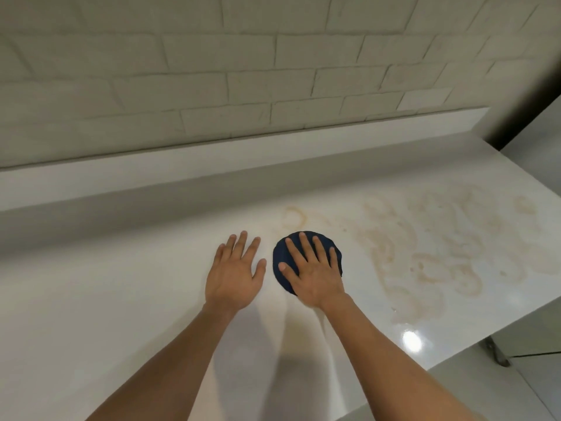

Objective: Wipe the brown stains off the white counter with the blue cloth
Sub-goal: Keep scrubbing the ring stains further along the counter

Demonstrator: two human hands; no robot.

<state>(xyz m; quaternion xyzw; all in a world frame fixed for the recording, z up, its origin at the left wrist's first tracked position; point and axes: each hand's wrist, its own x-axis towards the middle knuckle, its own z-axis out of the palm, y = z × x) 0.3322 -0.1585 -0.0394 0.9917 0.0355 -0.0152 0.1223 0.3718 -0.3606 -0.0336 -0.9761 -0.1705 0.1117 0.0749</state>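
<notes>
A dark blue round cloth point(280, 262) lies flat on the white counter point(121, 284), near the middle. My right hand point(312, 268) presses on top of it with fingers spread, covering most of it. My left hand point(235, 271) rests flat on the bare counter just left of the cloth, fingers apart, holding nothing. Brown stains point(425, 253) spread in smeared loops across the counter to the right of the cloth, and a fainter ring-shaped stain point(293, 218) sits just beyond it.
A low white upstand point(212, 168) runs along the back of the counter under a pale brick-tiled wall point(243, 71). The counter's right edge point(516, 320) drops off to a cabinet with a metal hinge point(494, 350). A light glare point(412, 341) shows near that edge.
</notes>
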